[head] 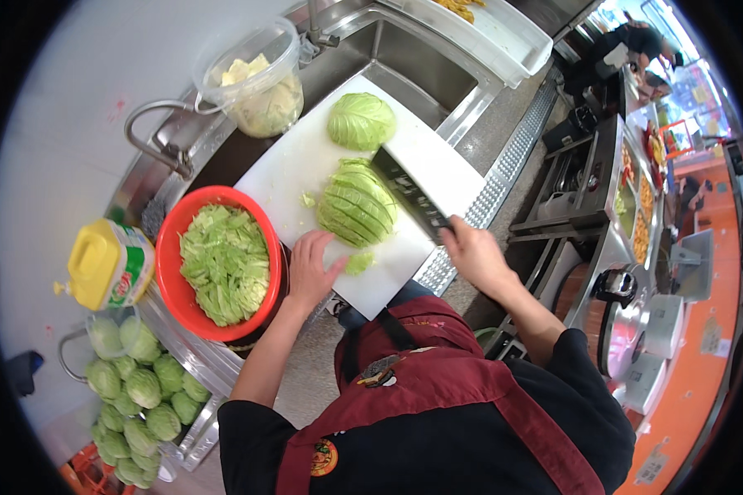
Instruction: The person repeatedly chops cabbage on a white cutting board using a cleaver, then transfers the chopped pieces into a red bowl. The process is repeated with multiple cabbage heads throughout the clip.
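A white cutting board [278, 176] lies across the sink in front of me. On its middle sits a cabbage piece [354, 207] cut into slices, with an uncut cabbage half [361, 122] behind it, flat side down. My right hand [475, 250] grips the handle of a dark-bladed cleaver [405, 185], whose blade is just right of the slices. My left hand [312, 266] holds nothing, thumb spread from its fingers at the board's near left edge. Close to that thumb is a small cabbage scrap [360, 263]. A red bowl [275, 297] of cut cabbage stands to the left.
A clear plastic tub [269, 102] of pale leaf pieces stands behind the board near a faucet [152, 133]. Leftward are a yellow detergent jug [108, 263] and a heap of whole cabbages [142, 390]. A sink basin [424, 80] lies beyond; another person [641, 46] is far right.
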Motion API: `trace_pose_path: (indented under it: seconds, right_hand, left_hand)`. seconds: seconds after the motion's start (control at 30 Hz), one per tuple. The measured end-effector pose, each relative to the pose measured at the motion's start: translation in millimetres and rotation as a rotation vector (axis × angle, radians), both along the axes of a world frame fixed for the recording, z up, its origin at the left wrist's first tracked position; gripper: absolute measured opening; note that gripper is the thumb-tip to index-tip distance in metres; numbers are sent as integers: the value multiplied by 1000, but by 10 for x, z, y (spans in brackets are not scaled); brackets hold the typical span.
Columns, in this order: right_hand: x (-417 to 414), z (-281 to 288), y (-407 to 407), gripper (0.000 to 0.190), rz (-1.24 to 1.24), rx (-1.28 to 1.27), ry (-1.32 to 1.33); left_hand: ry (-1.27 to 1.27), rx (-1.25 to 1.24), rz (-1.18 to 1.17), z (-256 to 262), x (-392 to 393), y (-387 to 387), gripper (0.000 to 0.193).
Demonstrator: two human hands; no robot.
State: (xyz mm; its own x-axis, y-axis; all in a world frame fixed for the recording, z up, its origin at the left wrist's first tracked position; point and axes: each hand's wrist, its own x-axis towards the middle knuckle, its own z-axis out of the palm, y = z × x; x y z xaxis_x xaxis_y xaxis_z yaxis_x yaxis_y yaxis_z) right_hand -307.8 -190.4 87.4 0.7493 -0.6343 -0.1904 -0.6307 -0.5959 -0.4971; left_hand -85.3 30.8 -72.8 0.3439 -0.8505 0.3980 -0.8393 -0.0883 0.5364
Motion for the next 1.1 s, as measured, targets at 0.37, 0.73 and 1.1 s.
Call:
trace_pose_path:
  seconds: [0.37,0.73,1.1]
  right_hand:
    - [348,-791,-839,13,319,-225,45]
    - [1344,-880,-1695,18,895,-205,-33]
    - [1325,-39,-1506,17,712,-242,-90]
  left_hand:
    - [-391,302,-271,71,638,-802,122]
    - [-9,177,175,134,-231,-1227,118]
    - [129,388,299,330,-345,-1265,138]
